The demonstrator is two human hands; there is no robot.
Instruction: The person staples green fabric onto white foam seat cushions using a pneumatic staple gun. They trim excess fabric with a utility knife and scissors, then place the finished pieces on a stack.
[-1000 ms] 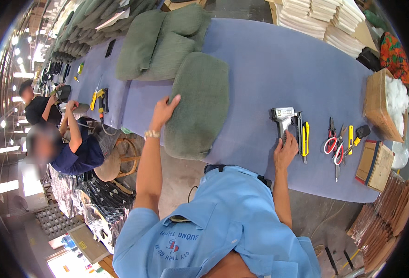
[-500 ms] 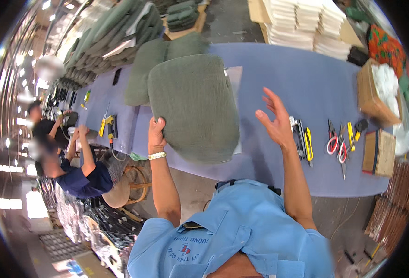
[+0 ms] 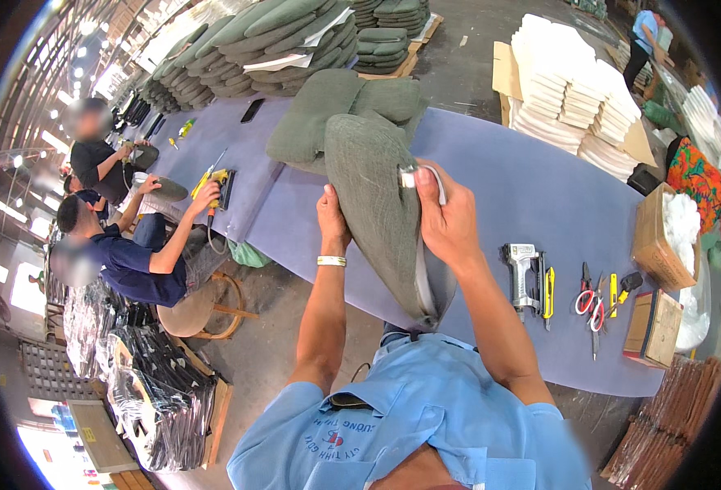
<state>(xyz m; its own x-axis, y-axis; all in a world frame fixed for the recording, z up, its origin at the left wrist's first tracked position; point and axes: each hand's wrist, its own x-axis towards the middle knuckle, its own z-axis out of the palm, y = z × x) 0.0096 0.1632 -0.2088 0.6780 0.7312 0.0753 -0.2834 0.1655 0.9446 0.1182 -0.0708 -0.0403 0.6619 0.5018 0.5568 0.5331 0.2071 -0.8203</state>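
A dark green, fabric-covered seat cushion (image 3: pixel 369 188) is tilted up on its side above the table, its pale underside edge turned right. My left hand (image 3: pixel 333 219) is closed on its left side, with the thumb up along the fabric. On the opposite edge, my right hand (image 3: pixel 450 214) grips the cushion beside a small white tag (image 3: pixel 409 178). My right fingers are partly hidden behind the cushion. Just beyond it, more green cushions (image 3: pixel 315 122) lie on the blue-grey table (image 3: pixel 491 155).
Right of my forearm lie a silver staple gun (image 3: pixel 524 278), a yellow box cutter (image 3: pixel 549 294) and scissors (image 3: pixel 596 314). A carton (image 3: pixel 650 237) of white stuffing stands at the right end. Seated co-workers (image 3: pixel 136 253) are at the left. White sheets (image 3: pixel 540 90) are stacked beyond the table.
My right hand, free and spread before, has come left onto the cushion's edge. The cushion has turned from lying broad side up to standing tilted. A co-worker's hand now reaches a yellow tool.
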